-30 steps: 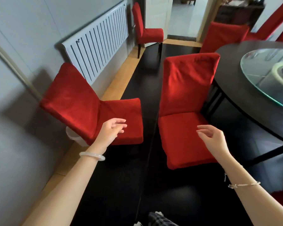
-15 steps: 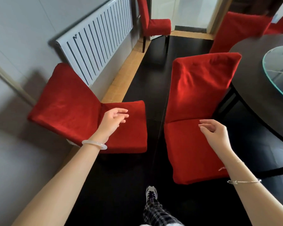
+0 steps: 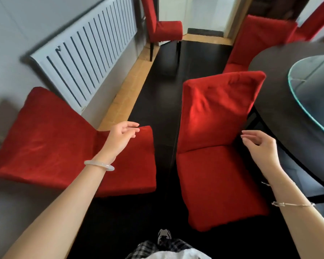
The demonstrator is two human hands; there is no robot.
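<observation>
Two chairs with red fabric covers stand in front of me on a black floor. The left chair (image 3: pixel 45 146) leans back against the wall below a radiator. The right chair (image 3: pixel 217 128) stands upright beside a round table. My left hand (image 3: pixel 120 139) hovers over the left chair's seat with relaxed fingers, holding nothing. My right hand (image 3: pixel 260 146) hovers at the right chair's right side, near where seat and backrest meet, fingers loosely curled and empty.
A dark round table (image 3: pixel 281 113) with a glass turntable (image 3: pixel 312 94) fills the right side. A white radiator (image 3: pixel 86 58) hangs on the left wall. More red chairs (image 3: pixel 163 25) stand further back near a doorway. My shoe (image 3: pixel 164 236) shows at the bottom.
I have stepped forward, so both chairs are nearer and lower in view. Both hands stay raised and empty; the right hand has come closer to the right chair's backrest.
</observation>
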